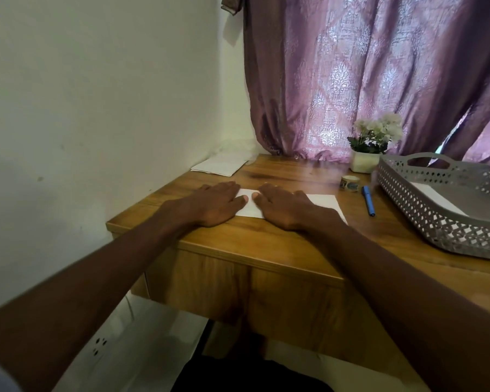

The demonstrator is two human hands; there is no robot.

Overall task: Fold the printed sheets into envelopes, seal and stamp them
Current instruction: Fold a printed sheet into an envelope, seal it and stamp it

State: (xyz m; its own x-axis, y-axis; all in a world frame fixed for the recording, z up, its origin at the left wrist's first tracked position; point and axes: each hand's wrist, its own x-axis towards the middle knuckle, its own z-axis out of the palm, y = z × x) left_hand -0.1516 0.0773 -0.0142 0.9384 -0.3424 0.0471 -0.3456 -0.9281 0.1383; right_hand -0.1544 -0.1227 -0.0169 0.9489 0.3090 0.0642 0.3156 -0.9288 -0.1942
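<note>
Fingers flat on both hands, left hand (214,203) and right hand (285,206) pressing the sheet (324,201) at desk (266,244) centre. I'd worry uneven pressure skews the crease. Tape (350,182) and pen (368,204) sit at 2 o'clock, clear.

White folded sheet (324,203) lies flat on desk nr front edge, partly hidden. More white paper (219,165) at far-left corner; another sheet (433,195) in grey basket, right.
</note>
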